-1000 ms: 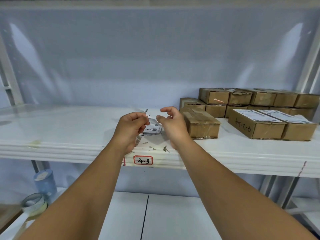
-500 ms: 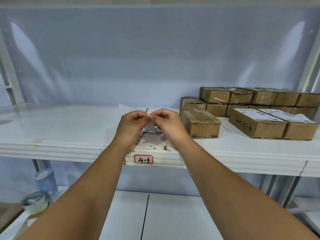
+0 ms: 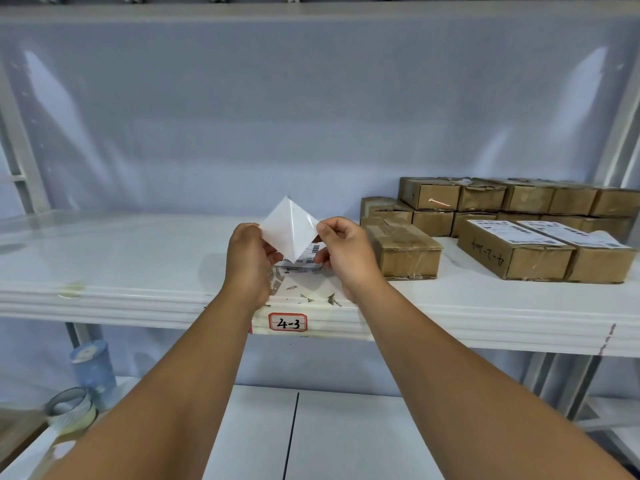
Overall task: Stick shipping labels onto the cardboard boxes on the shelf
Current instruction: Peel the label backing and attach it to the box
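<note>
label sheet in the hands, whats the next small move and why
Probably peel the white sheet fully off the printed label: left hand and right hand both pinch it, it is only partly lifted, and the nearest box shows no label.

Stockroom: numbered shelf [image 3: 138, 289], stacked taped cardboard boxes [image 3: 512, 199], tape rolls [image 3: 71, 410].

The shelf [image 3: 121, 258] was glossy white. On it, the cardboard boxes [image 3: 408, 254] were brown, two bearing white labels [image 3: 509, 232] printed in black. Above it, the paper sheet [image 3: 289, 226] was plain white. Its front-edge tag [image 3: 287, 322] was white, red-bordered, black-inked.
</note>
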### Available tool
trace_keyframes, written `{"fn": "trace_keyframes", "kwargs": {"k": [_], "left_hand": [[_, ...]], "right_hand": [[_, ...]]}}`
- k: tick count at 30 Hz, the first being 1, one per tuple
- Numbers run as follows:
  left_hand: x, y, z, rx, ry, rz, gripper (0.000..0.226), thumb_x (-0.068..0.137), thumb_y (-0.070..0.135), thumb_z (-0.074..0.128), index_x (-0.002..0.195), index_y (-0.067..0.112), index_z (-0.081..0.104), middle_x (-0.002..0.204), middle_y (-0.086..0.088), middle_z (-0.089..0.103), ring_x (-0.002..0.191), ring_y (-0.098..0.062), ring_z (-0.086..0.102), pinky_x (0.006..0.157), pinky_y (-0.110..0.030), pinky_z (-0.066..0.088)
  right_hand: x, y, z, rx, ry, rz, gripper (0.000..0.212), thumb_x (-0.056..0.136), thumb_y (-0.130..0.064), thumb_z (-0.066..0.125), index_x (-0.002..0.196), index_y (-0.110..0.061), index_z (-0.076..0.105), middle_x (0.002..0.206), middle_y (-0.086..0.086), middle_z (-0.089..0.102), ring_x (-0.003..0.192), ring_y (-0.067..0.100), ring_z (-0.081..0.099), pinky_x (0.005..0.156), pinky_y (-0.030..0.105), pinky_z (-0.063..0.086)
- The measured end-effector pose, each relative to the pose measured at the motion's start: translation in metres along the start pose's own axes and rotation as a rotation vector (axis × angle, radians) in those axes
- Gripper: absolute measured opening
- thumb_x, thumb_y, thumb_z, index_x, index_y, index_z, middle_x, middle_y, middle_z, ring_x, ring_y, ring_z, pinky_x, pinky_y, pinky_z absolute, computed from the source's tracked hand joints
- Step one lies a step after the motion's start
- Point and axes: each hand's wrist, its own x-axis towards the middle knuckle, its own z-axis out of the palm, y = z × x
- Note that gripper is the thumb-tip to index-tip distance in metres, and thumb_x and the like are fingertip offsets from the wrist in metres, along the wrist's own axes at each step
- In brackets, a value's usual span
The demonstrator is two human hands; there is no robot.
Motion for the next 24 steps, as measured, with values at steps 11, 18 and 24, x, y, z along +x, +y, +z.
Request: {"fn": "trace_keyframes", "kwargs": {"k": [11, 18, 24], "left_hand": [[0.003, 0.005, -0.002, -0.128, 0.27, -0.068, 0.022, 0.09, 0.002, 0.026, 0.085, 0.01, 0.046, 0.08, -0.003, 0.051, 0.06, -0.017, 0.046, 0.036, -0.009, 0.035], [0.007, 0.0, 0.002, 0.011, 0.356, -0.01, 0.021, 0.089, 0.008, 0.023, 0.086, 0.018, 0.041, 0.081, 0.003, 0.047, 0.062, -0.017, 0.043, 0.046, -0.022, 0.035], [-0.001, 0.002, 0.003, 0.153, 0.278, 0.007, 0.018, 0.095, 0.02, 0.026, 0.1, 0.02, 0.043, 0.087, -0.002, 0.05, 0.063, -0.024, 0.05, 0.054, -0.032, 0.046]], "right_hand": [[-0.006, -0.007, -0.001, 0.164, 0.114, 0.023, 0.021, 0.101, -0.013, 0.04, 0.083, -0.015, 0.048, 0.078, 0.003, 0.053, 0.038, 0.012, 0.058, 0.037, 0.02, 0.043], [-0.009, -0.018, -0.014, -0.115, 0.199, -0.182, 0.023, 0.1, -0.019, 0.045, 0.079, -0.027, 0.051, 0.084, -0.001, 0.056, 0.036, 0.009, 0.055, 0.041, 0.022, 0.036], [0.0, -0.053, -0.051, -0.194, 0.396, -0.247, 0.025, 0.098, -0.016, 0.047, 0.075, -0.025, 0.052, 0.07, 0.0, 0.06, 0.039, 0.009, 0.059, 0.049, 0.024, 0.043]]}}
